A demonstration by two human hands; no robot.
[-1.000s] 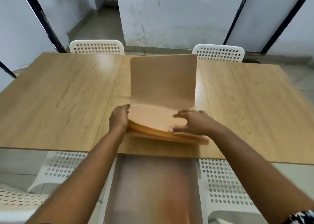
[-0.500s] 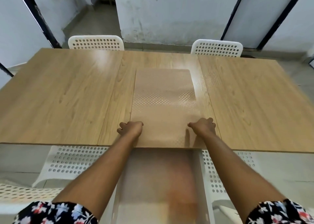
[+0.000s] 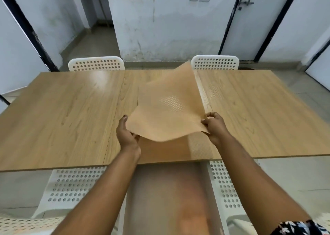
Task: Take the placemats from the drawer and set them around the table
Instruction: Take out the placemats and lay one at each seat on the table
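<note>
A tan, flexible placemat with a dotted texture is lifted off the wooden table, its far edge raised and curling. My left hand grips its near-left corner and my right hand grips its near-right corner. Under it, more placemats lie flat in a stack at the table's near edge. The open drawer sticks out below the table front, between my forearms; its inside is blurred.
Two white perforated chairs stand at the table's far side. More white perforated chairs flank the drawer on my side. Behind are white walls, dark door frames and a door.
Half a second ago the mats lay flat under both hands at the near edge. Now both hands have pinched the top mat's near corners and lifted it off the stack.
</note>
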